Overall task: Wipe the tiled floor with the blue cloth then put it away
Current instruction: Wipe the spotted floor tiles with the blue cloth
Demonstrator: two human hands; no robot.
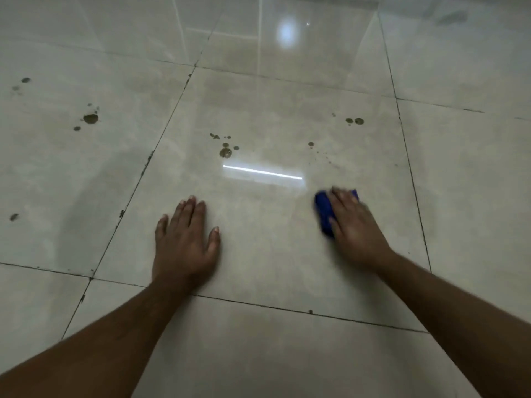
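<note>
The glossy beige tiled floor (273,254) fills the view. A blue cloth (323,209) lies bunched on the centre tile, right of the middle. My right hand (355,228) presses flat on top of it with straight fingers and covers most of it; the hand is slightly blurred. My left hand (185,239) rests flat on the same tile, fingers spread, touching nothing but the floor. Brown dried spots (225,152) sit on that tile just beyond my hands.
More brown spots mark the left tile (90,118), the far right of the centre tile (355,121) and the left edge (13,216). Dark grout lines (135,185) cross the floor. Light reflections shine on the tiles (263,172).
</note>
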